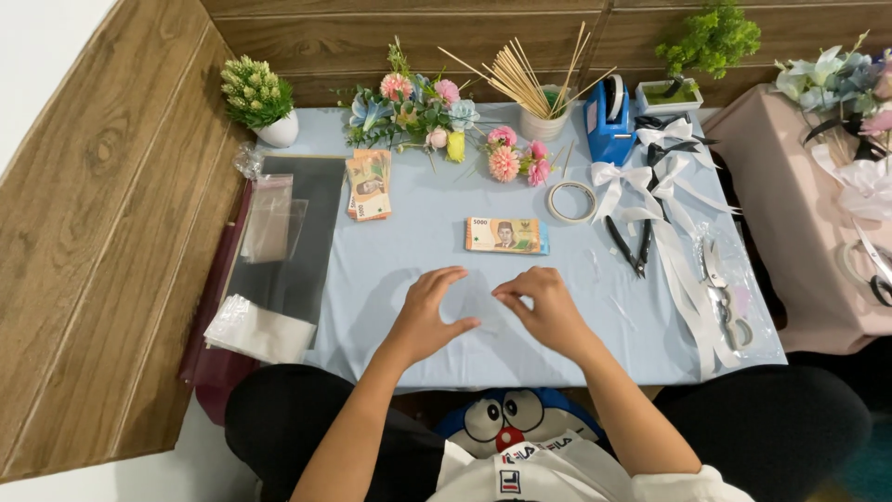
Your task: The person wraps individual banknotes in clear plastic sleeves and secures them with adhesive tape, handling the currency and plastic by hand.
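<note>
My left hand and my right hand hover side by side over the light blue tablecloth, fingers curled towards each other. Between them lies what looks like a small clear plastic sleeve, hard to make out; I cannot tell if the fingers grip it. A banknote bundle lies just beyond the hands. A second stack of banknotes sits further left.
Artificial flowers and a cup of wooden skewers stand at the back. A tape roll, blue tape dispenser, black pliers, white ribbons and scissors lie right. Clear bags rest on a dark sheet left.
</note>
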